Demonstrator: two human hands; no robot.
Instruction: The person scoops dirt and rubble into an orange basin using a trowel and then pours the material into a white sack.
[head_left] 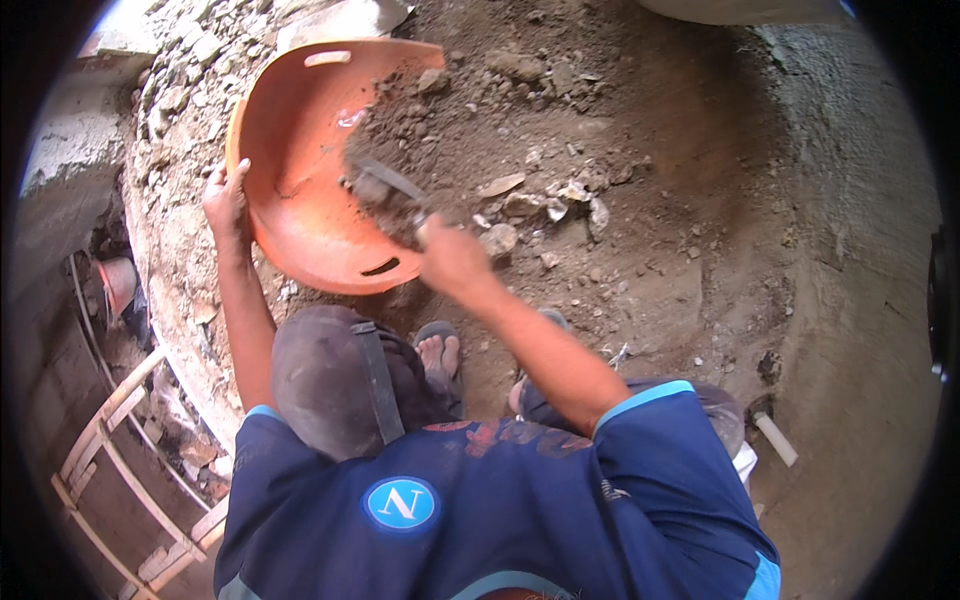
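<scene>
My left hand [226,198] grips the rim of the orange pan [300,180], tipped up on the dirt ground [600,150]. My right hand [450,255] is closed around a small scraper [385,195], pulling soil in. If the pan slips, I think the dirt spills near my toes [438,350].

Orange plastic basin [300,170], tilted on edge against the rubble; soil-caked hoe blade [385,195] inside it.
</scene>
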